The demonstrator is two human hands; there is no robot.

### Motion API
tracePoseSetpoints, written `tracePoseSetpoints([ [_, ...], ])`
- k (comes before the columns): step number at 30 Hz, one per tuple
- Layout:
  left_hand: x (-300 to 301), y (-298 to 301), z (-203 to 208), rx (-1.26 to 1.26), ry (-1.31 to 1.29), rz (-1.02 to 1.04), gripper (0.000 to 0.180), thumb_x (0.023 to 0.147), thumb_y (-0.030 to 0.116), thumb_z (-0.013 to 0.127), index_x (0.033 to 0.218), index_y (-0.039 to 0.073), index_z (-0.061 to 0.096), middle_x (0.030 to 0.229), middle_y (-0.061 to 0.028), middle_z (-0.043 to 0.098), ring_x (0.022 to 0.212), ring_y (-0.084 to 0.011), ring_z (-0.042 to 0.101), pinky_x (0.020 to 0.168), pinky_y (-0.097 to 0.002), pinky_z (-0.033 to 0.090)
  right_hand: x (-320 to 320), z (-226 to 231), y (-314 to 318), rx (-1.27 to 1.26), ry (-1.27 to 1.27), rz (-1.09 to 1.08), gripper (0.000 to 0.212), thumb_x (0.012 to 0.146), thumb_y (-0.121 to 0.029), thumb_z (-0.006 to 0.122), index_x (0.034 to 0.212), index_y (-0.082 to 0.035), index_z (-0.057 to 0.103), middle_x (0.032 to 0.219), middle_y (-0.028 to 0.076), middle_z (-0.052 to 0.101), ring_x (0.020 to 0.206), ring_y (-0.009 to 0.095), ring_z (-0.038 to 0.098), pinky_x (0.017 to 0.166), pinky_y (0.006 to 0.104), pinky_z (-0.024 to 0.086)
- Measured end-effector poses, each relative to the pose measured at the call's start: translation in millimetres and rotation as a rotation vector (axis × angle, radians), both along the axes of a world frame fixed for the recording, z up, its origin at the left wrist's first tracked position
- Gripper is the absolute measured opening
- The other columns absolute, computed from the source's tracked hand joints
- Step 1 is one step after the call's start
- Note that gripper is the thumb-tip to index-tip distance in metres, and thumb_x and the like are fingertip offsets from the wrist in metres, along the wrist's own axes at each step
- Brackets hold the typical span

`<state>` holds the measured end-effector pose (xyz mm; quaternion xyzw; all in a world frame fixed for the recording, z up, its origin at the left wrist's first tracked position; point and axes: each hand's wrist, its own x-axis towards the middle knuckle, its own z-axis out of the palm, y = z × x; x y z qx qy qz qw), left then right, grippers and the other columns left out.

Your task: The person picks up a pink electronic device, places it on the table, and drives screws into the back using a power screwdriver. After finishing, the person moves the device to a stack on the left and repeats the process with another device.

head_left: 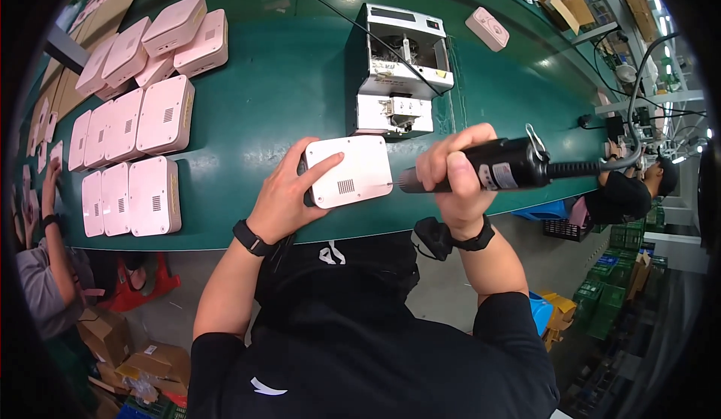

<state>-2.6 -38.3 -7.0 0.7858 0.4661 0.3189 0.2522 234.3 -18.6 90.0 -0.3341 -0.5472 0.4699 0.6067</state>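
Observation:
A pale pink, box-shaped plastic case [349, 170] with rounded corners lies in front of me, its slotted vent and corner screw holes facing up. My left hand [282, 194] grips its left side, with the index finger stretched across the top. In my right hand [460, 171] is a black electric screwdriver [507, 165], held nearly level and pointing left. Its bit reaches the case's lower right corner; whether it sits in the screw hole I cannot make out. A cable runs off from the screwdriver's back end to the right.
Several similar cases [155, 196] stand in rows and a stack at the left of the green table [263, 66]. Beyond my case stands a metal screw feeder [405, 58], a black cable crossing it. A small pink part [487, 28] lies far right. Co-workers are at both sides.

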Motion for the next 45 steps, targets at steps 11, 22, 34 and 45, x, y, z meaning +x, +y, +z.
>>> tracePoseSetpoints([
  [11, -1, 2, 0, -0.009, 0.001, 0.001, 0.084, 0.057, 0.007, 0.086, 0.134, 0.024, 0.059, 0.136, -0.0126, 0.045, 0.116, -0.0355, 0.057, 0.091, -0.0424, 0.054, -1, -12, 3, 0.022, 0.042, 0.045, 0.014, 0.091, -0.012, 0.054, 0.097, -0.006, 0.042, 0.061, 0.007, 0.046, 0.047, 0.016, 0.041, 0.048, 0.0347, 0.041],
  [22, 10, 1, 0, -0.022, -0.019, -0.03, 0.084, 0.059, 0.01, 0.087, 0.136, 0.026, 0.058, 0.139, -0.0128, 0.043, 0.118, -0.0354, 0.056, 0.093, -0.0419, 0.054, 0, 39, 60, 0.18, 0.025, -0.103, 0.011, 0.093, -0.012, 0.052, 0.098, -0.003, 0.047, 0.062, 0.008, 0.049, 0.048, 0.018, 0.046, 0.05, 0.0359, 0.044],
  [34, 17, 4, -2, -0.015, 0.0, -0.033, 0.084, 0.061, 0.012, 0.086, 0.138, 0.028, 0.056, 0.138, -0.0117, 0.043, 0.115, -0.0342, 0.057, 0.091, -0.0418, 0.054, -2, 24, 21, 0.034, 0.079, 0.065, 0.018, 0.095, -0.02, 0.055, 0.101, -0.006, 0.045, 0.062, 0.007, 0.047, 0.049, 0.017, 0.045, 0.051, 0.035, 0.043],
  [45, 19, 7, -5, -0.022, -0.02, -0.04, 0.085, 0.06, 0.011, 0.087, 0.137, 0.027, 0.056, 0.137, -0.0125, 0.044, 0.114, -0.0341, 0.058, 0.09, -0.0414, 0.054, -3, 13, -10, 0.027, 0.031, 0.212, 0.028, 0.094, -0.026, 0.059, 0.106, -0.008, 0.041, 0.064, 0.006, 0.049, 0.051, 0.016, 0.047, 0.051, 0.0341, 0.043],
])
